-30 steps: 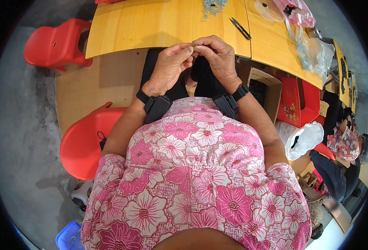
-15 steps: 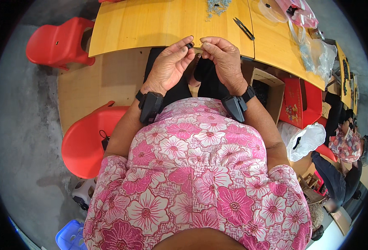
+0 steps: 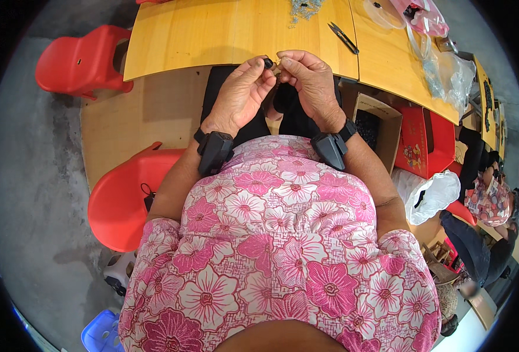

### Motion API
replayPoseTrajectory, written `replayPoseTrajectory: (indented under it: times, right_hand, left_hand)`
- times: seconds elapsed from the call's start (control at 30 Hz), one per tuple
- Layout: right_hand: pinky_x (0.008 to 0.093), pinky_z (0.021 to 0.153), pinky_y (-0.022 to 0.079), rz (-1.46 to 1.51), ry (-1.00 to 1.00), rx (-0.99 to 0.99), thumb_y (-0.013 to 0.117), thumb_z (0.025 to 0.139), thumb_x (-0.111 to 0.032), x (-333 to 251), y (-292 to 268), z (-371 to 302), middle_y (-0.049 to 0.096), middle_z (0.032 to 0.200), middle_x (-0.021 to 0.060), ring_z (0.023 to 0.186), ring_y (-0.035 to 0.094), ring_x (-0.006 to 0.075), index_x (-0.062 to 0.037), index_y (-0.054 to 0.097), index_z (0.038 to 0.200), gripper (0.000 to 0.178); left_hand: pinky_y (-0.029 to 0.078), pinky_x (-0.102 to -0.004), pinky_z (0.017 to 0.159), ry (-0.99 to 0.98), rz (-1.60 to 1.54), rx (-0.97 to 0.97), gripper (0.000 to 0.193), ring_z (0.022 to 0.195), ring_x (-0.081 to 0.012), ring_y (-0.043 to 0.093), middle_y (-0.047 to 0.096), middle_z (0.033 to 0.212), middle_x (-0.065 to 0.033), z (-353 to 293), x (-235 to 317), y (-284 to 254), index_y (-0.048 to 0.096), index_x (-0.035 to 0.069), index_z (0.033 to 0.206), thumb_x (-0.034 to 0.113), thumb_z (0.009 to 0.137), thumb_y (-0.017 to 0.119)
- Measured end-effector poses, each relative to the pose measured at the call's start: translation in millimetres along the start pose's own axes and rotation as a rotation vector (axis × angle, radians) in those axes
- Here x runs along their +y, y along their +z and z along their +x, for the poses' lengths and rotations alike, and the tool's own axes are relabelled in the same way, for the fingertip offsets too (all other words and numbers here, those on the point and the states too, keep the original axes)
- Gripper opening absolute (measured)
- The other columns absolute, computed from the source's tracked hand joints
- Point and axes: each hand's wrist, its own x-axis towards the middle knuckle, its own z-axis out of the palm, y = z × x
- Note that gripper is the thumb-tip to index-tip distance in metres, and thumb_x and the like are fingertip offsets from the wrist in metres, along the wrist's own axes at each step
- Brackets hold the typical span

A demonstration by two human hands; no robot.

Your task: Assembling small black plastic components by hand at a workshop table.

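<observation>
at far left stands a red chair (image 3: 80, 58), with a second red seat (image 3: 115, 205) nearer the person. the left hand (image 3: 237, 97) pinches a small black piece (image 3: 268, 63) between thumb and forefinger, by the near edge of the yellow table (image 3: 195, 41). just beside it, the right hand (image 3: 313, 89) has thumb and forefinger drawn together; what they grip, if anything, is too small to tell. beyond lie bluish clear bits (image 3: 306, 9), then black snips (image 3: 343, 39).

Black piece (image 3: 268, 63) in left hand (image 3: 236, 101), perhaps partly hidden.
</observation>
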Motion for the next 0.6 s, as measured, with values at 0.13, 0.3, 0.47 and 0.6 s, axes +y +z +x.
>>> replayPoseTrajectory:
  times: [0.13, 0.3, 0.47, 0.6]
  right_hand:
    - [0.0182, 0.062, 0.047, -0.071, -0.065, -0.023, 0.066, 0.086, -0.007, -4.3, 3.8, 0.1, 0.067, 0.08, 0.0029, 0.066, 0.057, 0.0064, -0.0004, 0.069, 0.097, 0.014]
    - [0.0198, 0.064, 0.047, -0.201, -0.086, -0.028, 0.066, 0.086, -0.005, -6.5, 6.5, -1.0, 0.066, 0.079, 0.0023, 0.066, 0.056, 0.0076, 0.0003, 0.069, 0.1, 0.015]
    - [0.0188, 0.063, 0.049, -0.227, -0.122, -0.026, 0.068, 0.083, -0.004, -2.9, 3.7, 0.4, 0.069, 0.083, 0.0031, 0.067, 0.058, 0.0065, -0.0009, 0.071, 0.094, 0.012]
    - [0.0192, 0.063, 0.048, -0.29, -0.173, 0.009, 0.069, 0.081, -0.003, 0.2, 2.9, 0.1, 0.068, 0.082, 0.0017, 0.068, 0.058, 0.007, -0.0024, 0.072, 0.093, 0.012]
  left_hand:
    - [0.054, -0.0241, 0.079, 0.009, -0.009, -0.023, 0.016, 0.082, -0.0112, 0.06, 0.061, 0.093, -0.005, 0.2, -1.0, 1.0, 0.058, 0.002, 0.103, 0.014, 0.093, 0.058]
    - [0.054, -0.0235, 0.077, 0.022, 0.004, -0.027, 0.014, 0.082, -0.0109, 0.06, 0.06, 0.091, -0.0044, 1.5, 0.0, 1.1, 0.058, 0.002, 0.103, 0.013, 0.094, 0.056]
    - [0.053, -0.0224, 0.077, 0.058, 0.093, -0.039, 0.014, 0.081, -0.0101, 0.059, 0.059, 0.09, -0.003, -0.2, -1.2, 6.3, 0.057, 0.003, 0.1, 0.015, 0.094, 0.058]
    - [0.052, -0.0215, 0.076, 0.063, 0.101, -0.023, 0.014, 0.082, -0.0095, 0.058, 0.059, 0.09, -0.0021, 0.1, -4.5, 6.7, 0.057, 0.004, 0.101, 0.016, 0.094, 0.058]
